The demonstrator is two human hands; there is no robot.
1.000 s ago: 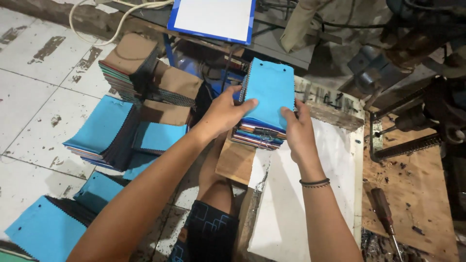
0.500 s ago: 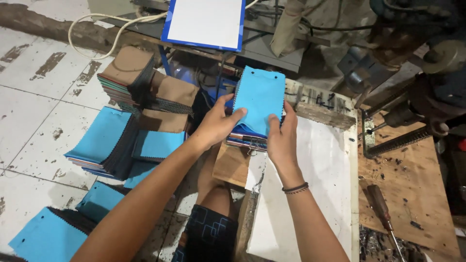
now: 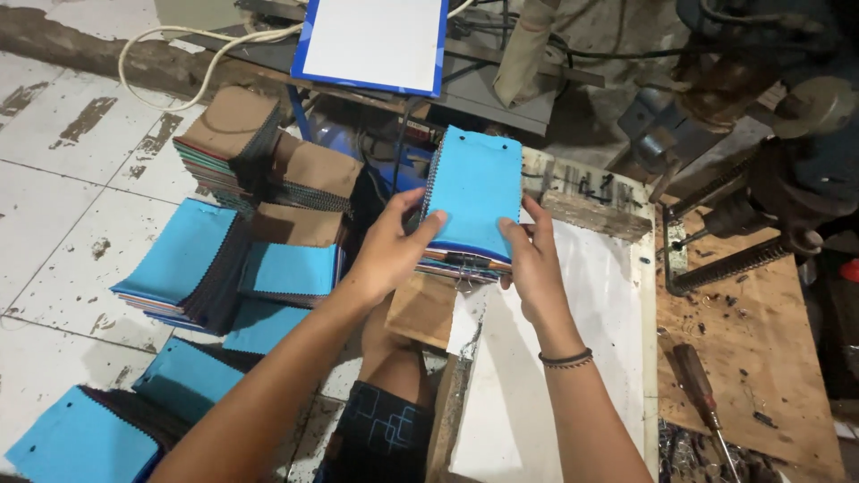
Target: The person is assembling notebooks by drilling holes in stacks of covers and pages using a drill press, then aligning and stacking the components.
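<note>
Both hands (image 3: pixel 465 250) grip a blue-covered stack (image 3: pixel 472 201) over stained white board (image 3: pixel 573 358) (tiled floor (image 3: pixel 63 206)).

Even, soft daylight, seemingly from the upper left; faint shadows, mild wide-angle bending at edges, dim machinery at right.

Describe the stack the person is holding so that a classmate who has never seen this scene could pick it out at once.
Start at the white sheet on the workbench. At its upper left edge, the left hand and right hand grip a blue-covered stack. Unlike the blue stacks on the floor, it is lifted and clipped at the bottom.
</note>
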